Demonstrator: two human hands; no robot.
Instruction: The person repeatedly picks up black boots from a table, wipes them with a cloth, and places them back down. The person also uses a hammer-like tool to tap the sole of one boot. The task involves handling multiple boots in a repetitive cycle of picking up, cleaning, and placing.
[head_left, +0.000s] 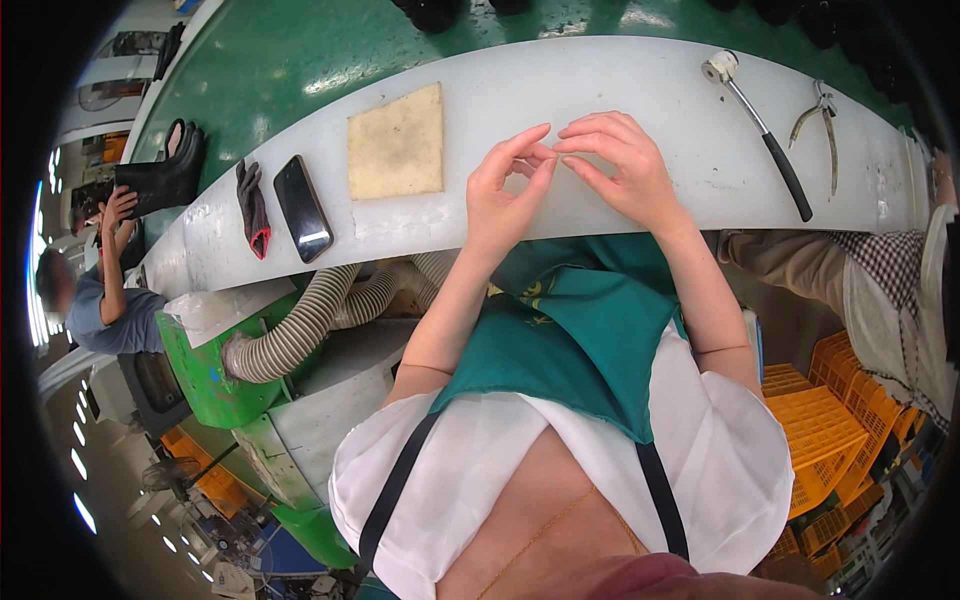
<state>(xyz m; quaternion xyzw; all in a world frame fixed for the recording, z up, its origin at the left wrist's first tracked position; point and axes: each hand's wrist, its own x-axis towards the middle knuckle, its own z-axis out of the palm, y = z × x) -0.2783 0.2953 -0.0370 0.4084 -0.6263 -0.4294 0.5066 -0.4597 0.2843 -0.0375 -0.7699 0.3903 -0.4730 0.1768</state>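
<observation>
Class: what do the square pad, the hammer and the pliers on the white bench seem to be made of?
Square pad: likely felt or foam, tan, matte and fuzzy. Hammer: shiny metal head and shaft, dark handle, probably rubber. Pliers: bare grey metal with a dull sheen.

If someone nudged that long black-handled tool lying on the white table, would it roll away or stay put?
The black-handled tool would probably pivot rather than roll: its blocky pale head sits crosswise on the white table. It looks top-heavy, a thin metal shaft joining head and grip, so it may tip head-down when lifted by the handle. The dark grip probably isn't slippery. Neither the left hand nor the right hand touches it.
</observation>
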